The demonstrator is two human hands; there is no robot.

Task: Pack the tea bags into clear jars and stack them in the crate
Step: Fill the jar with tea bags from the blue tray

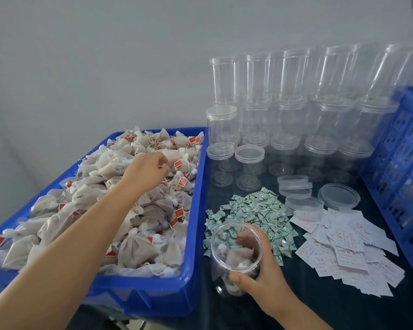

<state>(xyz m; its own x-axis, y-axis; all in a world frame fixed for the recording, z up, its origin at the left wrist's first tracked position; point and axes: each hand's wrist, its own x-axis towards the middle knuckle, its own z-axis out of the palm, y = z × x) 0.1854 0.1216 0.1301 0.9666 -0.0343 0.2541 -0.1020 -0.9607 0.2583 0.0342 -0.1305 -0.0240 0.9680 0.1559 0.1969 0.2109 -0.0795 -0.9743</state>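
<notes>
My left hand (148, 166) reaches into the blue bin (196, 186), fingers curled among the tea bags (110, 163). My right hand (260, 270) grips an open jar (234, 258), tilted, with a few bags inside. Beyond that hand lie green sachets (255, 210), white slips (343, 253), loose lids (339, 196) and stacked empty jars (296, 91); the blue crate (405, 163) stands to its right.

blue bin (196, 210) – beige tea bags (138, 248), red tags (178, 164); green-white sachets (255, 210).
</notes>
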